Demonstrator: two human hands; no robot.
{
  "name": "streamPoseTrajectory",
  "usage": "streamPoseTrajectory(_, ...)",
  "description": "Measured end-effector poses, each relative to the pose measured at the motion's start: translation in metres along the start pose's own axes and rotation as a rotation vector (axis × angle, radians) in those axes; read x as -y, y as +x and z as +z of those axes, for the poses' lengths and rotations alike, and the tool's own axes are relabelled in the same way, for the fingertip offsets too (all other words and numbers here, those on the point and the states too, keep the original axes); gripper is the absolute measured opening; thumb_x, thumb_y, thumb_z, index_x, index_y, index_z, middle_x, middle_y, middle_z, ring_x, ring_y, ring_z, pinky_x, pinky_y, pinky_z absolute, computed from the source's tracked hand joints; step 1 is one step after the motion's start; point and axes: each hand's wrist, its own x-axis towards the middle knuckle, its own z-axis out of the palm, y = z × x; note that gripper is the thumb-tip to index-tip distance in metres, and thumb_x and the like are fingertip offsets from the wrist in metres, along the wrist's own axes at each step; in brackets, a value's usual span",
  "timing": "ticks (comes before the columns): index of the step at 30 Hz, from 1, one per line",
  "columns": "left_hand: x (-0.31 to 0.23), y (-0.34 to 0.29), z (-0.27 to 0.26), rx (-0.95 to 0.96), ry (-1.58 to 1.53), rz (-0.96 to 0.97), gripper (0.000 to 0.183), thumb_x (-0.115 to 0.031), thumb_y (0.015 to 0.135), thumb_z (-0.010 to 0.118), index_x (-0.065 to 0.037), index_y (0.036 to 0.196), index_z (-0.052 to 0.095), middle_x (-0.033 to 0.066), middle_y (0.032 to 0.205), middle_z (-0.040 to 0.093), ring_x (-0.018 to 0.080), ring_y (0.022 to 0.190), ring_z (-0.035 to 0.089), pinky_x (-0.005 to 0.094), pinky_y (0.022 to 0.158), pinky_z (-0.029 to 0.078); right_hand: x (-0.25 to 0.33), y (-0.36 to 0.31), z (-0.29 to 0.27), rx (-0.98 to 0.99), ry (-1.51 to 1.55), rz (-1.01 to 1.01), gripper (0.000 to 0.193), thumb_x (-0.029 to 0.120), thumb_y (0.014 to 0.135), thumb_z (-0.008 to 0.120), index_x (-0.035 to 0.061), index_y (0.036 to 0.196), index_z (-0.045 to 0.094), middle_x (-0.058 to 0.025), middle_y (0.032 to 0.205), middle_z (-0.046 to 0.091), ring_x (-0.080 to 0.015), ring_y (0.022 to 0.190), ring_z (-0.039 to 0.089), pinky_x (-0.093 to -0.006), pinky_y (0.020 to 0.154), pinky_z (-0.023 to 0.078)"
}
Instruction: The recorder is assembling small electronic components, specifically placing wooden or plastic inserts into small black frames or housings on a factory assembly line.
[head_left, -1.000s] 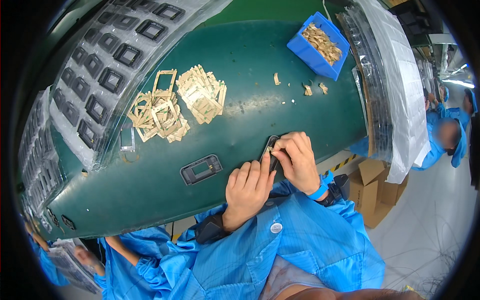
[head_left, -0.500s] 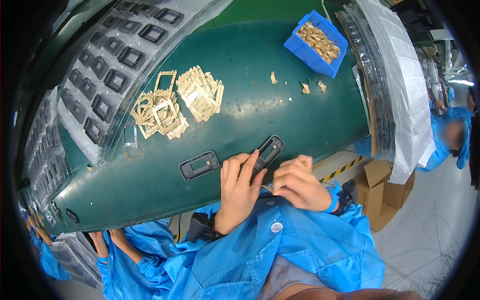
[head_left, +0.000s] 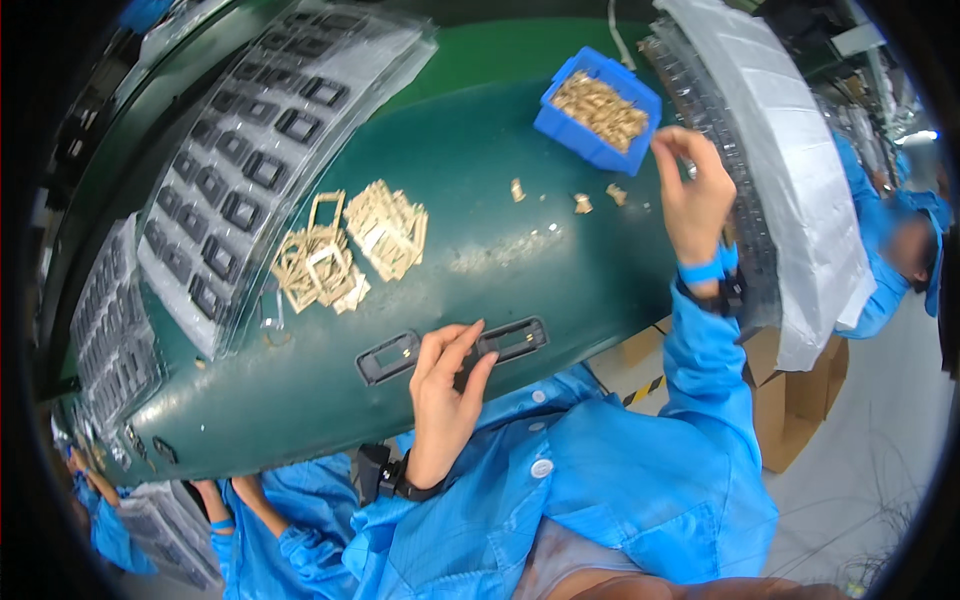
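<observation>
**Two hands apart on a green bench**

A dark green work surface [head_left: 520,270] fills the view, curved by the lens, with a pale floor and cardboard boxes [head_left: 790,390] off past its near-right edge. The left hand [head_left: 445,395] lies flat on the surface near its front edge, fingers loosely spread, the fingertips resting on a black rectangular frame part [head_left: 510,341]. Just to the left of that hand sits a second black frame [head_left: 388,357], apart from the fingers. Beyond the hand, further up the bench, lies a heap of thin tan frame pieces [head_left: 350,245].

The right hand [head_left: 692,195] is raised well away from the left, up at the far right side of the bench. Its thumb and forefinger are pressed together in a pinch; whether anything sits between them is too small to tell. Just to its left stands a blue bin [head_left: 575,135] filled with small tan pieces, and a few loose tan bits [head_left: 582,200] lie on the surface between the bin and the hand. Behind the hand runs a stack of clear plastic trays [head_left: 780,190]. Far to the left, clear trays holding black frames [head_left: 250,170] lie spread out.
</observation>
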Motion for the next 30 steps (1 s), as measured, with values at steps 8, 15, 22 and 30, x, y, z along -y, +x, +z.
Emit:
streamPoseTrajectory(8, -0.003, 0.017, 0.015, 0.005, -0.010, -0.039, 0.035, 0.000, 0.080, 0.079, -0.003, 0.114, 0.073, 0.0050, 0.098, 0.062, 0.0081, 0.063, 0.048, 0.0232, 0.054, 0.040, 0.074, -0.129, -0.013, 0.656, 0.384, 0.198, 0.026, 0.017, 0.079, 0.081, 0.0122, 0.104, 0.076, -0.0024, 0.102, 0.065, -0.0217, 0.096, 0.056, -0.0352, 0.087, 0.038)
streamPoseTrajectory(15, -0.001, 0.016, 0.024, -0.028, 0.020, -0.040, 0.028, -0.001, 0.080, 0.080, -0.004, 0.107, 0.076, 0.0033, 0.093, 0.061, 0.0073, 0.061, 0.046, 0.0233, 0.052, 0.038, 0.086, -0.142, -0.005, 0.622, 0.317, 0.165, 0.022, 0.021, 0.079, 0.082, 0.0151, 0.100, 0.077, 0.0027, 0.098, 0.062, -0.0182, 0.093, 0.052, -0.0346, 0.085, 0.032)
streamPoseTrajectory(22, -0.007, 0.016, 0.022, -0.017, 0.030, -0.072, 0.018, -0.001, 0.085, 0.076, 0.001, 0.102, 0.074, 0.0083, 0.092, 0.060, 0.0151, 0.064, 0.057, 0.0278, 0.055, 0.047, 0.090, -0.142, -0.004, 0.607, 0.311, 0.181, 0.018, 0.021, 0.080, 0.081, 0.0149, 0.097, 0.077, 0.0031, 0.097, 0.061, -0.0174, 0.092, 0.051, -0.0340, 0.084, 0.030)
streamPoseTrajectory(30, -0.003, 0.019, 0.026, -0.076, -0.003, -0.089, 0.012, 0.000, 0.083, 0.077, -0.001, 0.095, 0.077, 0.0033, 0.083, 0.061, 0.0069, 0.058, 0.046, 0.0235, 0.050, 0.037, 0.091, -0.144, -0.001, 0.590, 0.300, 0.215, 0.011, 0.019, 0.082, 0.078, 0.0140, 0.093, 0.077, 0.0030, 0.094, 0.062, -0.0173, 0.093, 0.051, -0.0338, 0.086, 0.030)
